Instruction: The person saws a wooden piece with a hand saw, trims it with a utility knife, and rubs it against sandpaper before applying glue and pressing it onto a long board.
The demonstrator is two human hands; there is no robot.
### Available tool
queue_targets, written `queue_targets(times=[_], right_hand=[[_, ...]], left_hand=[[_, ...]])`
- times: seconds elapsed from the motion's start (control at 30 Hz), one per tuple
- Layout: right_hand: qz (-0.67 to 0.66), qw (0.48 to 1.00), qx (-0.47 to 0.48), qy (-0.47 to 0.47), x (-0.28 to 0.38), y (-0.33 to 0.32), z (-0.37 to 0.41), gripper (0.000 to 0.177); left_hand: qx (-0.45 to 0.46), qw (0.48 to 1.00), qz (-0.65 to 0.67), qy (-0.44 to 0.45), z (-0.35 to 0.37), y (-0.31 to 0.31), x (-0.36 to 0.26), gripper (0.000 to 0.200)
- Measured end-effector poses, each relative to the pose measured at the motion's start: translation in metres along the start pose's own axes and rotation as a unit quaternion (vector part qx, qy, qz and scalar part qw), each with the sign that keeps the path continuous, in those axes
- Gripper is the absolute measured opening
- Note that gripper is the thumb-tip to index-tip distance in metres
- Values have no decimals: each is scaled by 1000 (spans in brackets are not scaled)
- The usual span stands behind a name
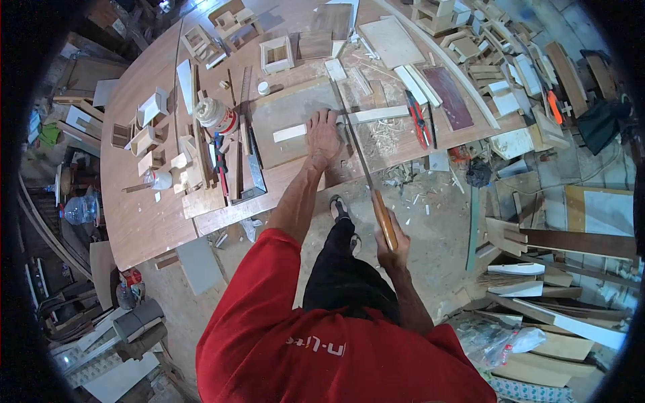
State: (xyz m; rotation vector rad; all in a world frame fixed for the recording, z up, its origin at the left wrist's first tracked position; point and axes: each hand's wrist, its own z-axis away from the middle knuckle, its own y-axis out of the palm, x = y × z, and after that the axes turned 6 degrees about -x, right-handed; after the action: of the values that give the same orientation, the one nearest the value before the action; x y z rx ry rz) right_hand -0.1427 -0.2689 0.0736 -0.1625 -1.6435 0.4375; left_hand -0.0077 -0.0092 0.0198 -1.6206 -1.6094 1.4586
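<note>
My left hand [323,138] presses a pale wooden strip [381,115] down on a flat board [274,152] at the bench's near edge, its fingers curled over the strip. My right hand [396,248] is wrapped round the wooden handle of a handsaw [385,220]. The long thin blade runs forward from the handle and crosses the strip just right of my left hand. Whether the teeth have cut into the wood cannot be made out.
Wood shavings [383,140] and red-handled pliers [420,126] lie right of the strip. Left are a glue jar [216,115] and a metal square [254,176]. Small wooden frames [276,54] stand farther back on the bench [141,228]. Offcuts [537,289] crowd the floor at right.
</note>
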Motion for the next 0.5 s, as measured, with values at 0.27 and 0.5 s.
queue_targets(times=[0.27,0.5], right_hand=[[9,1000,-17,-3,20,-40,55,45],[47,997,-9,55,23,-35,56,44]], left_hand=[[46,999,10,-4,-1,4,8,47],[-13,999,17,41,0,22,21,40]])
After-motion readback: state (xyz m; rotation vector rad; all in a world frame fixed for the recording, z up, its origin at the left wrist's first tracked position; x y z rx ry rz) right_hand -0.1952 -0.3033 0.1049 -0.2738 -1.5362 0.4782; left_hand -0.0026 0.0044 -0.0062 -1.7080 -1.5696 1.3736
